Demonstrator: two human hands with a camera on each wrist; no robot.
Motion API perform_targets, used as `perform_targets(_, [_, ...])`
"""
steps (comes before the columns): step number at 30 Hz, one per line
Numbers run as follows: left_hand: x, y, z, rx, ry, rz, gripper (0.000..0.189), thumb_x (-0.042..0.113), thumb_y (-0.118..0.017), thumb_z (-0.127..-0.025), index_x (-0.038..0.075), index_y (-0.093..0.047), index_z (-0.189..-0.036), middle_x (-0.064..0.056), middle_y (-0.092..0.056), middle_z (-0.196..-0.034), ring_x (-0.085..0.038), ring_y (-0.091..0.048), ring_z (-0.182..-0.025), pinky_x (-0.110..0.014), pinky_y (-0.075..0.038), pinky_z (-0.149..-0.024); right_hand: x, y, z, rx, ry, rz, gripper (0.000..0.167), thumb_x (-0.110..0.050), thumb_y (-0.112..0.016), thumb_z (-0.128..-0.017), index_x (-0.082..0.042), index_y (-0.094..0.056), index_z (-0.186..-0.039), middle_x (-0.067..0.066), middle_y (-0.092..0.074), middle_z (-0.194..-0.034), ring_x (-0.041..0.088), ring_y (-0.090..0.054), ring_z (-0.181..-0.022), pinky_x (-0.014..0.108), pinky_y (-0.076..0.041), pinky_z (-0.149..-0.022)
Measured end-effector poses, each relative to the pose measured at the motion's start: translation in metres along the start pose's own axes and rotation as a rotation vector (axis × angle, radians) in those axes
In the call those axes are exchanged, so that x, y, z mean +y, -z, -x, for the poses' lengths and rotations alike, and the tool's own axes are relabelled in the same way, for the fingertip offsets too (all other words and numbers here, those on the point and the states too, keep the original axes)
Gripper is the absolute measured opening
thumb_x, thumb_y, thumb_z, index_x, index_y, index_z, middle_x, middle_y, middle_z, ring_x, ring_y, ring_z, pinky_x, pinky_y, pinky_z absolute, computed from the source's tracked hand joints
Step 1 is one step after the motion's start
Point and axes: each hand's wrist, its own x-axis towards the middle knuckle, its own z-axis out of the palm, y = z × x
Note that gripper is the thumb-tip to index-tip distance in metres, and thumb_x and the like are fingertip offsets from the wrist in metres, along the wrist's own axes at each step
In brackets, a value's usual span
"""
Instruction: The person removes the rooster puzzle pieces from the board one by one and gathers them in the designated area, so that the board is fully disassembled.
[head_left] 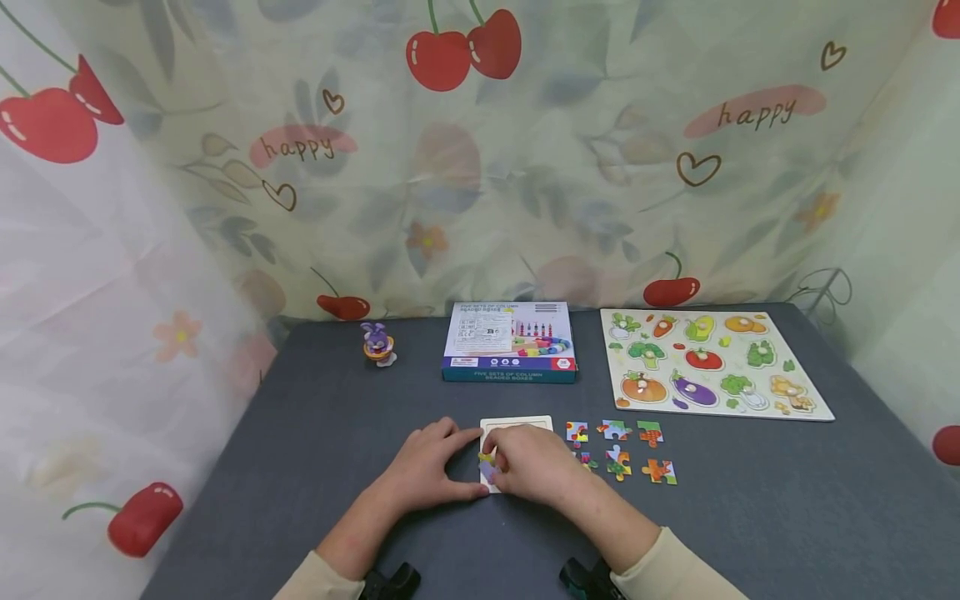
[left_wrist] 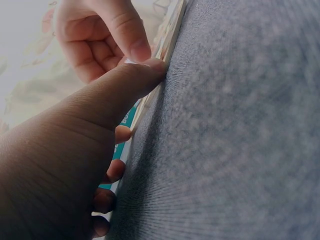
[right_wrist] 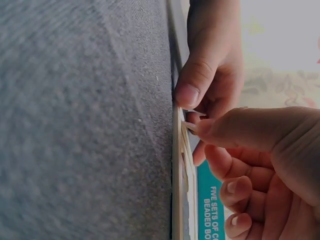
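Observation:
A small light-coloured puzzle tray (head_left: pixel 525 421) lies flat at the middle of the table. My left hand (head_left: pixel 431 462) is at its left side, with the thumb resting on the near corner and the index fingertip touching higher up the edge. Over the tray, my right hand (head_left: pixel 536 462) pinches a thin puzzle piece (right_wrist: pixel 190 126) between thumb and forefinger, tilted against the tray's surface. Yellow and purple show at that spot in the head view. The right hand covers much of the tray. Several loose jigsaw pieces (head_left: pixel 618 460) lie in two rows to its right.
Behind the hands stands a boxed set (head_left: pixel 510 375) with a teal side. A vegetable picture board (head_left: pixel 720 383) lies at the back right, and a small purple figurine (head_left: pixel 377 342) stands at the back left. Patterned cloth (head_left: pixel 480 208) hangs behind the grey table (head_left: pixel 315 433).

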Motion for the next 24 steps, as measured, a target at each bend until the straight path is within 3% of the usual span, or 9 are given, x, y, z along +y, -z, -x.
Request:
perform_targets(7, [0.000, 0.001, 0.001, -0.012, 0.020, -0.004, 0.085, 0.080, -0.067, -0.078, 0.030, -0.058, -0.147, 0.008, -0.045, -0.097, -0.012, -0.043, -0.083, -0.034, -0.035, -0.073, -0.007, 0.012, 0.002, 0.094, 0.029, -0.011, 0.032, -0.034, -0.085, -0.085, -0.011, -0.076, -0.106, -0.016, -0.053, -0.066, 0.004, -0.050, -0.061, 0.028, -0.042, -0.058])
perform_targets(15, [-0.001, 0.001, 0.000, -0.017, 0.040, 0.000, 0.086, 0.081, -0.067, -0.077, 0.029, -0.060, -0.145, 0.008, -0.045, -0.097, -0.012, -0.043, -0.083, -0.035, -0.034, -0.073, -0.018, 0.037, 0.013, 0.229, 0.005, -0.045, 0.034, -0.041, -0.085, -0.084, -0.018, -0.076, -0.108, -0.020, -0.054, -0.071, 0.002, -0.047, -0.060, 0.027, -0.041, -0.057])
perform_targets(20, [0.000, -0.001, -0.001, -0.023, 0.032, 0.001, 0.086, 0.080, -0.066, -0.079, 0.029, -0.058, -0.147, 0.008, -0.045, -0.096, -0.013, -0.043, -0.082, -0.035, -0.034, -0.073, -0.020, 0.048, 0.028, 0.305, 0.015, -0.152, 0.030, -0.034, -0.089, -0.081, -0.019, -0.077, -0.105, -0.022, -0.056, -0.072, 0.004, -0.046, -0.059, 0.026, -0.041, -0.056])
perform_targets(24, [0.001, -0.001, -0.001, -0.025, 0.034, -0.015, 0.087, 0.081, -0.065, -0.079, 0.030, -0.056, -0.149, 0.007, -0.044, -0.095, -0.013, -0.042, -0.081, -0.035, -0.034, -0.073, -0.019, 0.056, 0.042, 0.307, 0.028, -0.252, 0.029, -0.029, -0.088, -0.082, -0.017, -0.078, -0.106, -0.021, -0.059, -0.074, 0.004, -0.047, -0.057, 0.025, -0.041, -0.053])
